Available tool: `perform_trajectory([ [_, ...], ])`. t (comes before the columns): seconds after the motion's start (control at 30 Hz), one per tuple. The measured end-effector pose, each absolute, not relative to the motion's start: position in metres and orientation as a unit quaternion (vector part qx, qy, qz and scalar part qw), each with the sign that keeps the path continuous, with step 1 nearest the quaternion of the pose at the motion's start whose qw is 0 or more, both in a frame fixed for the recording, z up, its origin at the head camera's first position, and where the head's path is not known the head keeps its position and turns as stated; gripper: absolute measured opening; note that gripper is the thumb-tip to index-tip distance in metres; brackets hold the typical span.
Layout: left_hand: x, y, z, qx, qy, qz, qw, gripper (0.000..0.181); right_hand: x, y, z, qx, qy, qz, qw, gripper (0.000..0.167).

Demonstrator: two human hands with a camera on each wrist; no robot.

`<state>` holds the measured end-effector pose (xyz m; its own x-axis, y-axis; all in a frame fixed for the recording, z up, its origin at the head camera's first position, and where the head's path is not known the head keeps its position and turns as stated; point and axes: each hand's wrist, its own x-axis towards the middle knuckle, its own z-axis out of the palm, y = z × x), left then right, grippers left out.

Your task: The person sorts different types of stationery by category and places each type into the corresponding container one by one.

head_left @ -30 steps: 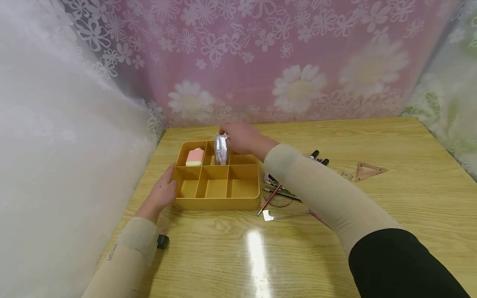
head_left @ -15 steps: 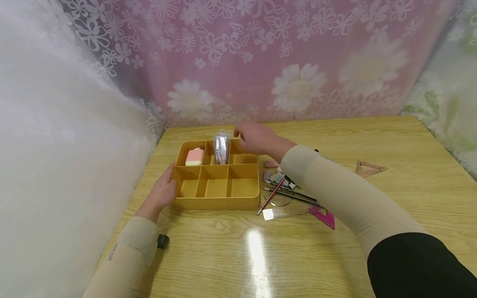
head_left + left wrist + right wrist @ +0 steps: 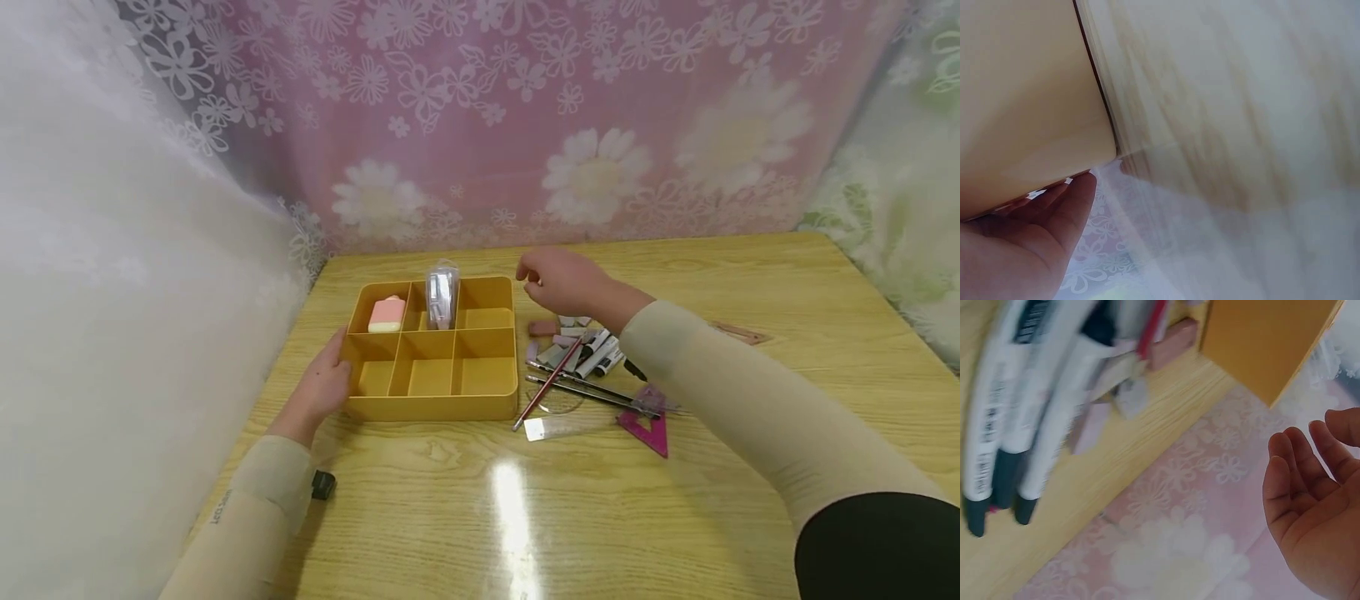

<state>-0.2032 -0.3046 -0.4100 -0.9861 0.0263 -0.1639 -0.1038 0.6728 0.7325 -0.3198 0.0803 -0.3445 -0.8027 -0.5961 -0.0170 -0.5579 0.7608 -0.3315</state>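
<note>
The yellow six-compartment box (image 3: 431, 408) holds a pink and cream item (image 3: 387, 315) in its back left compartment and a clear plastic case (image 3: 442, 297) standing in the back middle one. My left hand (image 3: 318, 387) rests against the box's left side; in the left wrist view, the fingers of this hand (image 3: 1029, 244) lie along the box wall (image 3: 1029, 94). Above the table, right of the box's back corner, my right hand (image 3: 566, 283) is empty with loosely bent fingers. The right wrist view shows its bare palm (image 3: 1322, 531).
Right of the box lie markers (image 3: 596, 354), erasers (image 3: 543, 327), a red pencil (image 3: 547, 385), dark pencils, a clear ruler (image 3: 566, 427) and a magenta set square (image 3: 654, 435). Farther right is a wooden triangle (image 3: 741, 333). A small black object (image 3: 323, 485) lies near my left sleeve.
My right hand has let go of the clear case, which stays standing in the back middle compartment, and has moved right, away from the box. My left hand stays at the box's left side.
</note>
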Motion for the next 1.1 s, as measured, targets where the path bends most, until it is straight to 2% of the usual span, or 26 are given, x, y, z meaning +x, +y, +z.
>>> perform_trajectory([
  [0.43, -0.202, -0.305, -0.408, -0.025, 0.910, 0.405, 0.082, 0.064, -0.308, 0.134, -0.369, -0.275, 0.948, -0.141, 0.081, 0.027],
  [0.87, -0.200, -0.304, -0.407, -0.023, 0.908, 0.411, 0.080, 0.063, -0.333, 0.202, -0.403, -0.221, 0.967, -0.088, 0.088, 0.032],
  [1.1, -0.201, -0.303, -0.407, -0.022, 0.908, 0.412, 0.079, 0.063, -0.331, 0.216, -0.408, -0.218, 0.969, -0.066, 0.093, 0.031],
])
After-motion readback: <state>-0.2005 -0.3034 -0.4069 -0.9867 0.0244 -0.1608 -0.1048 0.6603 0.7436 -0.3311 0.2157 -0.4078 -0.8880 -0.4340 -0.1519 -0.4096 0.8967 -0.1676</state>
